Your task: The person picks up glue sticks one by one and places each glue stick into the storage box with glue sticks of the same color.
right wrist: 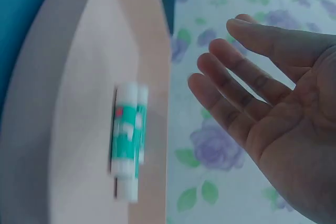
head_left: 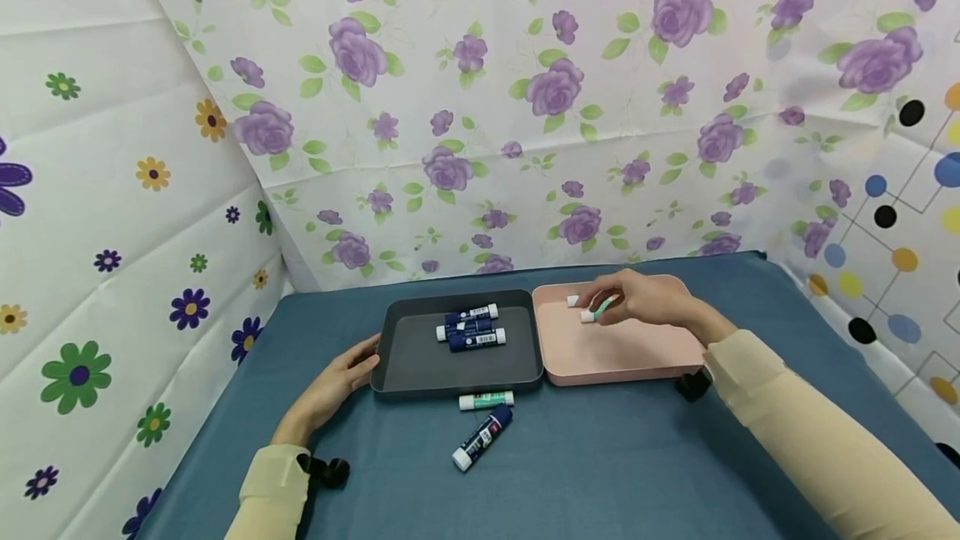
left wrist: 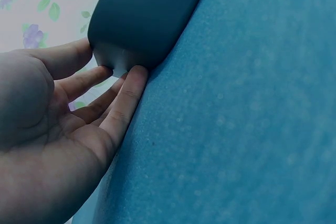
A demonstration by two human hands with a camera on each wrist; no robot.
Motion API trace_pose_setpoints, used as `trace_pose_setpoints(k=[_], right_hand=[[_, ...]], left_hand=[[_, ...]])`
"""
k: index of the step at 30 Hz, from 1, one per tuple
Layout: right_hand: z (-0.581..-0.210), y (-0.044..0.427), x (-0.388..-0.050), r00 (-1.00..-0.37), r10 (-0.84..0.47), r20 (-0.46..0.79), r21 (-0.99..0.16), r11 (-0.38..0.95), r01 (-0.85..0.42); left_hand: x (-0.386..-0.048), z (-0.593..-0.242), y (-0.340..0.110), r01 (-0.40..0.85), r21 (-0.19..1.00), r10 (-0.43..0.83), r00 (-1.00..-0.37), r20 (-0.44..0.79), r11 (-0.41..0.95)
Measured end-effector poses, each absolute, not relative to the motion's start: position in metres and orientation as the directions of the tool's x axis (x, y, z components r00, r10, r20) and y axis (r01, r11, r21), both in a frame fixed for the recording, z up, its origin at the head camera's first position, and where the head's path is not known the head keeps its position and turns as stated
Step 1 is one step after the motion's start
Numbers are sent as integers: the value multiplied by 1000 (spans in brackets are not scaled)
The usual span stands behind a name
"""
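Note:
My left hand [head_left: 339,383] rests its fingertips and thumb against the left end of a dark grey tray [head_left: 427,369]. Three navy glue sticks [head_left: 477,341] with white ends lie together inside that tray. Over the pink tray [head_left: 622,357] hovers my right hand [head_left: 637,298], its fingers extended and apart, with nothing in it in the right wrist view. Two green-and-white glue sticks [right wrist: 125,129] lie side by side near the pink tray's far wall; the hand partly covers them in the head view.
In front of the grey tray, on the blue tablecloth [head_left: 600,473], lie a green glue stick [head_left: 486,400] and a navy glue stick [head_left: 482,437] set at a slant. The two trays stand side by side. Flower-patterned sheets [head_left: 480,107] close off the back and left.

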State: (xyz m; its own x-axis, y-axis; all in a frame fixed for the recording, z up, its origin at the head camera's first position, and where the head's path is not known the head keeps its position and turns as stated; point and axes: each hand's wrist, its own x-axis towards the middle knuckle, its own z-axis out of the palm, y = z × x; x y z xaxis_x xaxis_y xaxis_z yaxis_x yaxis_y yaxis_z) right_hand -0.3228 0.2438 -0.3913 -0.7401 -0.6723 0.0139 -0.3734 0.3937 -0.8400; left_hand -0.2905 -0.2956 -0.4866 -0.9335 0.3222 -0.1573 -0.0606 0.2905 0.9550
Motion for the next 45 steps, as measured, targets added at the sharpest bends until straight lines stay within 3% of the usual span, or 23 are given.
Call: trace_pose_setpoints(k=[8,25,33,38,45], right_hand=[[-394,221,-294,-707,-703,72,-830,351,-434],[-414,184,-264,-634,-769,86,-889,228,-397],[-427,157,-253,-546,-834,79,-911,162,-379],[-432,141,-250,-503,-860,82,-892,162,-422],[-438,120,-248,-509,-859,57,-872,205,-444]], left_hand=[[-289,-486,-296,-52,953,326,-933,-153,297],[-292,-486,-295,-61,954,325,-932,-160,292],[-291,-487,-296,-61,953,329,-930,-162,296],[-290,-486,-296,-61,953,332,-929,-163,298],[-289,-484,-296,-53,952,336,-929,-157,301]])
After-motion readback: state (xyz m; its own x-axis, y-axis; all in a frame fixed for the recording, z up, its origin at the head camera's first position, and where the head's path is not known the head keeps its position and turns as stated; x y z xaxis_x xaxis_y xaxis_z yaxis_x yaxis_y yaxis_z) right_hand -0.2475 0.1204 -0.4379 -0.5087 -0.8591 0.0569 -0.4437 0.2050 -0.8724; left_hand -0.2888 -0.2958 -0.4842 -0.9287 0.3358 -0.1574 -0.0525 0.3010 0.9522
